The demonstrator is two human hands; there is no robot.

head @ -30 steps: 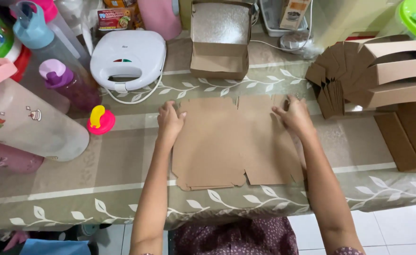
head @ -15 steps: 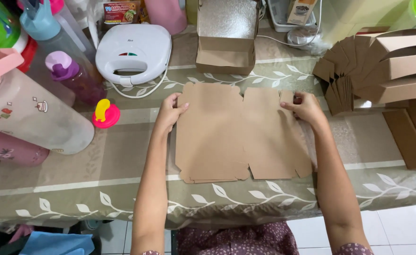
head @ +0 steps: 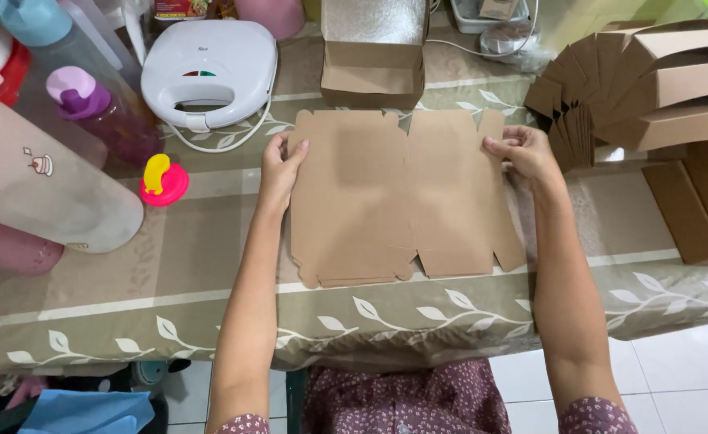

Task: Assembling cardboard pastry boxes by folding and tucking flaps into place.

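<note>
Both of my grips pinch the far corners of the flat brown cardboard blank (head: 394, 197): my left hand (head: 280, 165) has fingers curled over its edge at ten o'clock, my right hand (head: 523, 153) nips the narrow side flap at two o'clock. Between them the blank lies unfolded on the leaf-patterned worktop (head: 129, 281), stretching back toward me at six o'clock. At twelve o'clock, just past the blank, stands an open folded box (head: 372, 68), with a stack of finished boxes (head: 659, 88) at three o'clock.

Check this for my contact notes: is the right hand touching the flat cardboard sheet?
Touching. In the head view, the right hand grips the far right edge of the flat cardboard sheet.
</note>
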